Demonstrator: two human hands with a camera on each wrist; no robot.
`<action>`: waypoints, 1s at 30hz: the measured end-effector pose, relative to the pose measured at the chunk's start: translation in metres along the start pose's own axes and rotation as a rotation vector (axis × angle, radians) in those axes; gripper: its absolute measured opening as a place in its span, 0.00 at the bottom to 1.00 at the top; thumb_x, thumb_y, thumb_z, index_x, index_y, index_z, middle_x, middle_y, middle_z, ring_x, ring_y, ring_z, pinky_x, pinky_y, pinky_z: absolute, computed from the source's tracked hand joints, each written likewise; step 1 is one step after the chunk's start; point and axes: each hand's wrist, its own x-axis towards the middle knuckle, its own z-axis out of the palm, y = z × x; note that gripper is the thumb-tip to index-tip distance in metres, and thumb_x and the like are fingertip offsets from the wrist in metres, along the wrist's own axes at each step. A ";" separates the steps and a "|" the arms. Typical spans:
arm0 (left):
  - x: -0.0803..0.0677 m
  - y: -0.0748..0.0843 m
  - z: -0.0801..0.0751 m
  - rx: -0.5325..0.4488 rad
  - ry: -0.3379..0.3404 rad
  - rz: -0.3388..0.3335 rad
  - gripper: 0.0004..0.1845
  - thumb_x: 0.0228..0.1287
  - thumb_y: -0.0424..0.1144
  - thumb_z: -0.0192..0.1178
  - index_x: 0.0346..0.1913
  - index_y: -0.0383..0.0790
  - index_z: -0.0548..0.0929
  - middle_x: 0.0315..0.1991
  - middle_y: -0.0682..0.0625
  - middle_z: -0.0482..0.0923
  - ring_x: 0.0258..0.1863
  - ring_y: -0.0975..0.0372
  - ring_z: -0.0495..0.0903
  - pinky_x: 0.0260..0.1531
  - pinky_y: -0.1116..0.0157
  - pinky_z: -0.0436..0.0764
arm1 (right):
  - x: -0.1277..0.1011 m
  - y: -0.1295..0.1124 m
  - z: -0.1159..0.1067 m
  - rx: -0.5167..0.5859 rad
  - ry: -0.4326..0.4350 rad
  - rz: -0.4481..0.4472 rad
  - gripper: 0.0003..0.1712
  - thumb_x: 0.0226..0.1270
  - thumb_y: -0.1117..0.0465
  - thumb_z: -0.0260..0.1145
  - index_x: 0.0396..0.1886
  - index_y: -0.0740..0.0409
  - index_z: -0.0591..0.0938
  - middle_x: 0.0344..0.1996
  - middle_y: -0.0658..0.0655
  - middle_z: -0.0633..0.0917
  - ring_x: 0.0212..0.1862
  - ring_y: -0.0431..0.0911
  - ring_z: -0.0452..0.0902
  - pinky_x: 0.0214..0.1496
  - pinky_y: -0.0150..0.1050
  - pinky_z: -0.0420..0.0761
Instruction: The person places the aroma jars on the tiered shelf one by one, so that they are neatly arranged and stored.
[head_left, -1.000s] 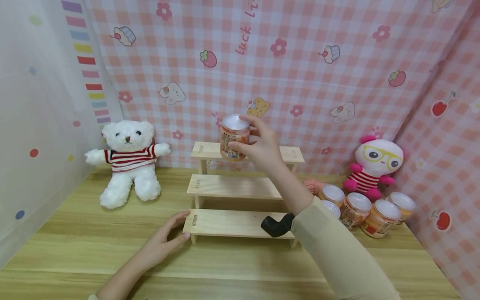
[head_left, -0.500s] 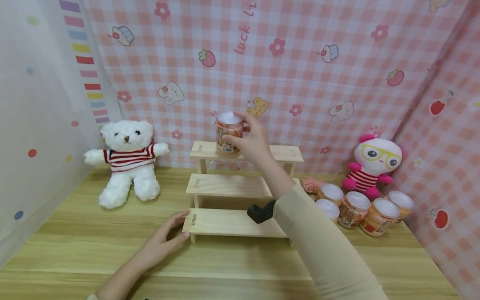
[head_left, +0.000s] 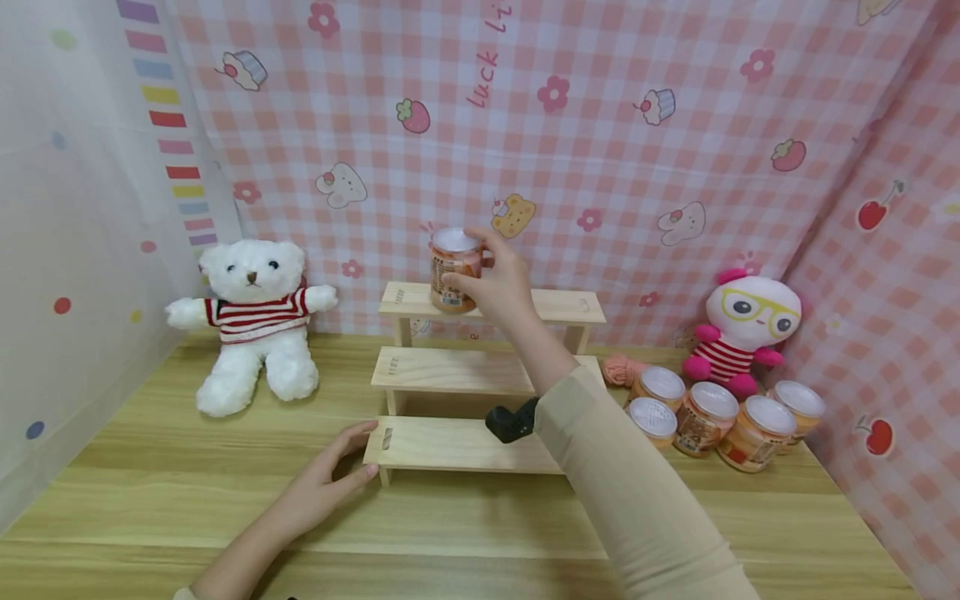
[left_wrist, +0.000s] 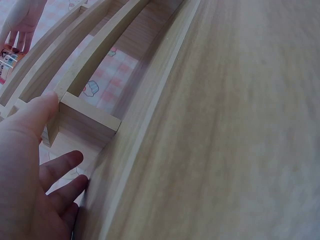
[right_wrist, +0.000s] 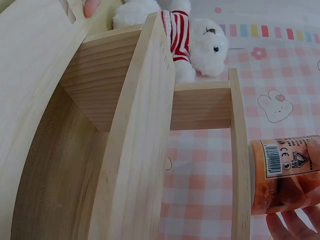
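Observation:
My right hand [head_left: 498, 279] holds a jar of orange-coloured food [head_left: 454, 271] with a pale lid, thumb in front and fingers round the far side. The jar stands upright toward the left of the top step of a three-step wooden stand [head_left: 450, 371]. Its base appears to touch the board in the right wrist view, where the jar [right_wrist: 280, 172] lies sideways in the picture. At the lowest step's left end, my left hand [head_left: 322, 483] grips the board between thumb and index finger. The thumb [left_wrist: 37, 112] lies on the board's corner in the left wrist view, the other fingers loosely bent.
Several similar jars [head_left: 705, 417] cluster on the table right of the stand, beside a pink yarn bundle [head_left: 624, 371] and a pink-and-white plush toy [head_left: 738, 333]. A white teddy bear [head_left: 258, 329] sits at the left. Checked cloth [head_left: 600, 150] hangs behind.
My right hand has carried the jar slightly left and lowered it onto the top step. The left hand stays at the lowest step's end.

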 end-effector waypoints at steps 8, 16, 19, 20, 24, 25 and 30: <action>0.000 -0.003 0.000 0.002 -0.007 -0.006 0.29 0.68 0.44 0.60 0.69 0.49 0.64 0.61 0.43 0.72 0.62 0.52 0.67 0.60 0.44 0.60 | -0.002 0.000 0.000 -0.032 -0.016 0.014 0.41 0.54 0.58 0.76 0.67 0.46 0.70 0.55 0.53 0.74 0.54 0.47 0.72 0.45 0.41 0.80; 0.000 -0.002 0.000 0.012 0.000 -0.007 0.29 0.68 0.44 0.60 0.69 0.48 0.65 0.61 0.42 0.72 0.63 0.51 0.66 0.60 0.44 0.60 | -0.014 -0.001 -0.006 -0.012 -0.013 -0.013 0.44 0.53 0.56 0.76 0.70 0.43 0.67 0.62 0.54 0.72 0.59 0.50 0.70 0.50 0.45 0.78; 0.000 -0.002 -0.001 0.013 0.001 -0.006 0.29 0.68 0.44 0.59 0.69 0.49 0.65 0.61 0.42 0.72 0.63 0.50 0.66 0.61 0.43 0.59 | -0.024 -0.001 -0.009 0.020 0.018 -0.026 0.44 0.53 0.57 0.77 0.69 0.43 0.67 0.64 0.56 0.71 0.59 0.51 0.70 0.54 0.48 0.76; 0.000 -0.002 -0.001 0.013 -0.001 -0.006 0.29 0.68 0.44 0.59 0.69 0.49 0.64 0.61 0.42 0.72 0.63 0.50 0.66 0.61 0.43 0.59 | -0.028 -0.001 -0.010 0.026 0.032 -0.029 0.44 0.53 0.57 0.77 0.69 0.43 0.67 0.64 0.56 0.71 0.59 0.51 0.70 0.54 0.48 0.75; 0.000 -0.001 -0.001 0.013 -0.001 -0.010 0.29 0.68 0.45 0.60 0.69 0.49 0.64 0.61 0.42 0.72 0.63 0.49 0.66 0.61 0.42 0.59 | -0.045 0.002 -0.015 0.062 0.078 -0.043 0.43 0.53 0.59 0.77 0.68 0.47 0.68 0.62 0.56 0.73 0.59 0.49 0.71 0.55 0.46 0.74; 0.000 -0.001 -0.001 0.011 -0.001 -0.009 0.29 0.67 0.44 0.60 0.69 0.48 0.65 0.61 0.42 0.72 0.63 0.49 0.66 0.61 0.43 0.59 | -0.049 0.004 -0.016 0.063 0.086 -0.051 0.42 0.53 0.59 0.77 0.68 0.48 0.69 0.62 0.55 0.73 0.58 0.49 0.71 0.55 0.44 0.75; 0.000 -0.001 -0.001 0.003 -0.001 -0.009 0.30 0.67 0.43 0.61 0.69 0.47 0.65 0.60 0.42 0.72 0.62 0.50 0.66 0.60 0.43 0.59 | -0.071 0.011 -0.025 0.066 0.099 -0.115 0.41 0.53 0.60 0.77 0.66 0.48 0.70 0.58 0.54 0.76 0.56 0.46 0.73 0.54 0.42 0.76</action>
